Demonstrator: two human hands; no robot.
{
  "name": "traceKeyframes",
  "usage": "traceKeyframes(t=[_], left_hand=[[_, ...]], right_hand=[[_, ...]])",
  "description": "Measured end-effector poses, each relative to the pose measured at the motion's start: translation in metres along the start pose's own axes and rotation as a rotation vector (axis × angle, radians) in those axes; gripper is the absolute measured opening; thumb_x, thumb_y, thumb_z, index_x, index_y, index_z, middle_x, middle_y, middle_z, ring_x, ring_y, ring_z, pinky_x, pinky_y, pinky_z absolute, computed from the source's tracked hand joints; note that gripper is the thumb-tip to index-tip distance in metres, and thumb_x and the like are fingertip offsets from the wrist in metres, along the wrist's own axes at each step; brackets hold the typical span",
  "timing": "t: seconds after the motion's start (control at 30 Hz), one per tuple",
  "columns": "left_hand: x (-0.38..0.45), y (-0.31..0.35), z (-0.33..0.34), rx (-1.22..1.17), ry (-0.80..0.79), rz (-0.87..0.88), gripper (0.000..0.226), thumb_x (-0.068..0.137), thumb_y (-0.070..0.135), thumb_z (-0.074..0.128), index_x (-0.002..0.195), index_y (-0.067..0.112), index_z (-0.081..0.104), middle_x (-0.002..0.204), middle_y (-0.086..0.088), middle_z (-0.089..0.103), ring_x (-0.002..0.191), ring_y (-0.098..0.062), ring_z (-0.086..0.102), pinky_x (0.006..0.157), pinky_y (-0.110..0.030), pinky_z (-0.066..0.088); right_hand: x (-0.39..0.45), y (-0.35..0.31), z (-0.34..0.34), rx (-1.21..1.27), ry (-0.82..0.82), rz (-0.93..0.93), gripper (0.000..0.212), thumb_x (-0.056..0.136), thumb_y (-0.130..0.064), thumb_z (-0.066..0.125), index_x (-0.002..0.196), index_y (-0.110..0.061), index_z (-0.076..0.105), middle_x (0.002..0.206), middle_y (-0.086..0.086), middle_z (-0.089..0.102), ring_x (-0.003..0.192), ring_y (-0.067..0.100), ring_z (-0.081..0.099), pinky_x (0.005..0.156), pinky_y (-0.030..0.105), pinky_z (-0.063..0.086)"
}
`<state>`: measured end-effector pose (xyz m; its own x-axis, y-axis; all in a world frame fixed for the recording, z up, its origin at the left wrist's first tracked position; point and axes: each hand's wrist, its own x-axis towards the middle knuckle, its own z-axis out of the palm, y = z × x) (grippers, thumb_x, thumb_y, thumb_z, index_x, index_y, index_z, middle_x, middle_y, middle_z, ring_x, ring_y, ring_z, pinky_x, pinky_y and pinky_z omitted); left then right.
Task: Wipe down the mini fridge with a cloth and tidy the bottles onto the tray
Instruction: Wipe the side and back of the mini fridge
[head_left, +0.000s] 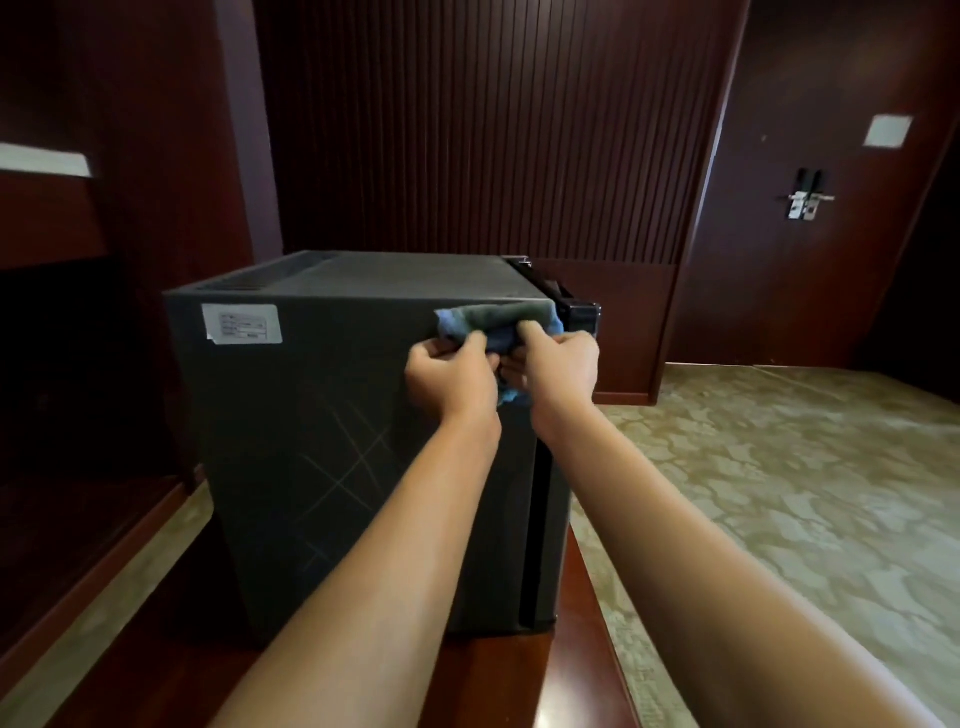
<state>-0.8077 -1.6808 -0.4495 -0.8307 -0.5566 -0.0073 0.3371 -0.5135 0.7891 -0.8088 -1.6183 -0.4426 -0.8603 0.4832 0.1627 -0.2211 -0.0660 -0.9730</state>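
My fingers (470, 345) on both hands are curled tight into the cloth (498, 325), bunched against the mini fridge (311, 415). It looks soft and light; a bunched grip should suit it.

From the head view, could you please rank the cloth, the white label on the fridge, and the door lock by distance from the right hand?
1. Cloth: in the right hand's grip, at the fridge's upper right corner.
2. White label: upper left of the same fridge side.
3. Door lock: on the door across the room, far right.
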Motion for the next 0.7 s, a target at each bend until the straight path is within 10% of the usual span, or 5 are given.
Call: traceKeyframes(t=[0.4,0.7], left_hand=[[0.001,-0.057,-0.062,0.264,0.105,-0.036,0.022,0.083,0.002,0.07,0.093,0.018,0.057,0.094,-0.011,0.07,0.084,-0.026,0.072,0.079,-0.043,0.06],[0.014,-0.031,-0.063,0.182,0.057,-0.04,0.022,0.077,-0.001,0.072,0.077,0.017,0.059,0.076,-0.01,0.069,0.062,-0.018,0.07,0.063,-0.031,0.059]], right_hand=[[-0.039,0.083,0.0,-0.199,0.08,-0.052,0.015,0.09,-0.019,0.058,0.085,-0.018,0.044,0.076,-0.004,0.052,0.067,0.013,0.053,0.055,0.026,0.038],[-0.039,0.066,0.014,-0.076,0.096,0.06,0.022,0.085,-0.017,0.061,0.074,-0.015,0.042,0.084,0.012,0.064,0.078,0.028,0.066,0.075,0.046,0.056]])
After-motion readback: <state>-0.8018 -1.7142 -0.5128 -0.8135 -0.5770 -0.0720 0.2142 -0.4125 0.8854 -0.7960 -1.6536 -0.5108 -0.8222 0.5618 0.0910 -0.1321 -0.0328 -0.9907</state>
